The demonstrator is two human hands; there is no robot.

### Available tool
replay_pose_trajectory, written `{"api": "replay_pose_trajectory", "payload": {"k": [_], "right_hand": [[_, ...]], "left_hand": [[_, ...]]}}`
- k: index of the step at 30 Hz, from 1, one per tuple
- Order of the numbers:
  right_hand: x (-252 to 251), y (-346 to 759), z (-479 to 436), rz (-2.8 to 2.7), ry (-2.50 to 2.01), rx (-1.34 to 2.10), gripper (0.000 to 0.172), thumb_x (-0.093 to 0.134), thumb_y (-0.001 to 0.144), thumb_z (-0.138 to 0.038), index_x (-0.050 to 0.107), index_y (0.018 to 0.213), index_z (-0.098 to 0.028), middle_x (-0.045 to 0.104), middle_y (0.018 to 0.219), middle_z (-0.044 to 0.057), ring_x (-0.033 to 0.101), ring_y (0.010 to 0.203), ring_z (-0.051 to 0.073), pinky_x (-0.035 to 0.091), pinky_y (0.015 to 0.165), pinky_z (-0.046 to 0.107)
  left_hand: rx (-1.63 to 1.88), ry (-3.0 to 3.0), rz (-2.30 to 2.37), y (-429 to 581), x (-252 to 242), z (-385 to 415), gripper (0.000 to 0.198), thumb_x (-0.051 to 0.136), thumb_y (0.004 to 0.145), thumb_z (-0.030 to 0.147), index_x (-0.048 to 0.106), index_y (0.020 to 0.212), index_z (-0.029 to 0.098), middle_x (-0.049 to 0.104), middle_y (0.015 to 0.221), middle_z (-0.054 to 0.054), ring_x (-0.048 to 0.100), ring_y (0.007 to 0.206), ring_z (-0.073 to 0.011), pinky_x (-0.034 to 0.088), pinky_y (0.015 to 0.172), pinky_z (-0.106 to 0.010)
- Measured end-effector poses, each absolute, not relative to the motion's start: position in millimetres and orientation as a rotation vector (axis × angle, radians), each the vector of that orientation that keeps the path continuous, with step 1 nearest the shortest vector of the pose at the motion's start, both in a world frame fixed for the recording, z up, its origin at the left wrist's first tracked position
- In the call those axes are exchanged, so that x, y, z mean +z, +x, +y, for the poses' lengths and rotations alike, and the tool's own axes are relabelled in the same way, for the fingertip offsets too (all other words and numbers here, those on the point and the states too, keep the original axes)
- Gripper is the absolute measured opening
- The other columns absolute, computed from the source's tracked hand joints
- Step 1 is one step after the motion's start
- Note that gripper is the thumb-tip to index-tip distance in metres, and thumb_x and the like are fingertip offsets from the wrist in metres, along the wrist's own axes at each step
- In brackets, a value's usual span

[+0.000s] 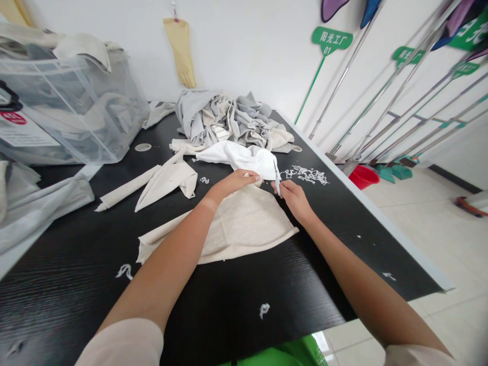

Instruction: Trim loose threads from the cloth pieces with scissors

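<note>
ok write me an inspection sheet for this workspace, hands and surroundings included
Surface: black wood-grain table, pale edging
Work items: cream fabric piece spread out; scissors
Clutter: thread scraps; grey and cream fabric heap; clear plastic bin holding fabric
Hands: left hand holds fabric's far edge; right hand grips scissors
Cables: nothing seen
Surroundings: yellow rubber glove hanging on wall; red container on floor

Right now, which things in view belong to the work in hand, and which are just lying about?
Likely in the work:
beige cloth, at the left hand
scissors, in the right hand
white cloth, beside the scissors
thread scraps

Apparently just about:
yellow rubber glove, hanging
red bucket
pale ring
</note>
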State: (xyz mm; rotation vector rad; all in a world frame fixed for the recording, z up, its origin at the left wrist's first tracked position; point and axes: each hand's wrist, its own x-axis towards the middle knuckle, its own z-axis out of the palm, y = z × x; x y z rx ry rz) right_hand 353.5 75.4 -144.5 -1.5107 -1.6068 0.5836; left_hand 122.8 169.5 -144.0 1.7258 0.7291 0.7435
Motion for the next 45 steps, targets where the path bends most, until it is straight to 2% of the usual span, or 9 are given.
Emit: {"api": "replay_pose_trajectory", "payload": {"k": [5,15,24,29,35,38,40,43,45], "right_hand": [[-148,351,77,-1.656,-1.458,0.548,0.043,0.066,0.093,-0.064,0.076,0.081,-0.023,0.069,0.094,0.006,0.062,0.089,0.024,0.046,0.078,0.037],[-158,347,81,-1.572,-1.48,0.458,0.029,0.069,0.09,-0.05,0.072,0.079,-0.023,0.071,0.096,0.005,0.061,0.084,0.021,0.046,0.074,0.034],[-164,353,84,-1.519,-1.525,0.464,0.034,0.069,0.089,-0.055,0.074,0.081,-0.023,0.071,0.096,0.004,0.062,0.083,0.022,0.049,0.075,0.034],[-163,348,84,-1.505,-1.519,0.447,0.027,0.071,0.088,-0.048,0.075,0.081,-0.022,0.071,0.096,0.004,0.061,0.08,0.02,0.047,0.072,0.032],[-161,345,84,-1.517,-1.487,0.395,0.022,0.073,0.086,-0.041,0.079,0.085,-0.021,0.071,0.092,0.004,0.059,0.075,0.018,0.044,0.07,0.031],[-161,344,84,-1.501,-1.481,0.395,0.021,0.074,0.084,-0.04,0.08,0.087,-0.02,0.071,0.092,0.003,0.058,0.074,0.018,0.044,0.07,0.031],[-161,344,84,-1.495,-1.475,0.409,0.021,0.074,0.084,-0.04,0.08,0.086,-0.02,0.071,0.091,0.004,0.058,0.074,0.017,0.044,0.07,0.031],[-161,344,84,-1.496,-1.468,0.458,0.022,0.074,0.084,-0.042,0.08,0.086,-0.02,0.072,0.092,0.004,0.058,0.075,0.018,0.044,0.069,0.031],[-161,345,85,-1.488,-1.465,0.497,0.024,0.072,0.085,-0.043,0.079,0.085,-0.02,0.072,0.094,0.004,0.059,0.077,0.018,0.045,0.07,0.03]], "left_hand": [[0.765,1.721,0.726,125,-148,173,0.046,0.068,0.089,0.055,0.082,0.106,0.014,0.08,0.111,-0.01,0.069,0.106,-0.0259,0.046,0.102,-0.035],[0.78,1.839,0.667,124,-137,171,0.04,0.074,0.086,0.047,0.082,0.109,0.016,0.079,0.117,-0.01,0.068,0.112,-0.0259,0.045,0.104,-0.034],[0.76,1.874,0.896,125,-134,177,0.039,0.075,0.079,0.042,0.083,0.102,0.011,0.081,0.101,-0.011,0.07,0.094,-0.0256,0.05,0.091,-0.035],[0.722,1.901,0.857,128,-132,174,0.035,0.072,0.08,0.039,0.085,0.097,0.012,0.082,0.101,-0.011,0.071,0.099,-0.0271,0.05,0.096,-0.035],[0.69,1.868,0.808,129,-128,169,0.037,0.073,0.079,0.035,0.083,0.106,0.011,0.081,0.111,-0.012,0.071,0.106,-0.0261,0.048,0.102,-0.035],[0.702,1.842,0.793,131,-128,167,0.035,0.072,0.081,0.039,0.082,0.1,0.011,0.081,0.102,-0.01,0.069,0.099,-0.023,0.048,0.095,-0.032],[0.707,1.834,0.794,132,-128,165,0.033,0.07,0.083,0.044,0.079,0.089,0.012,0.076,0.086,-0.005,0.064,0.083,-0.0186,0.046,0.083,-0.029],[0.678,1.844,0.803,135,-127,161,0.042,0.065,0.088,0.052,0.066,0.069,0.015,0.058,0.065,0.002,0.047,0.064,-0.0126,0.035,0.065,-0.027],[0.656,1.863,0.822,136,-127,161,0.046,0.064,0.089,0.054,0.057,0.064,0.016,0.048,0.06,0.004,0.04,0.06,-0.0113,0.029,0.06,-0.027]]}}
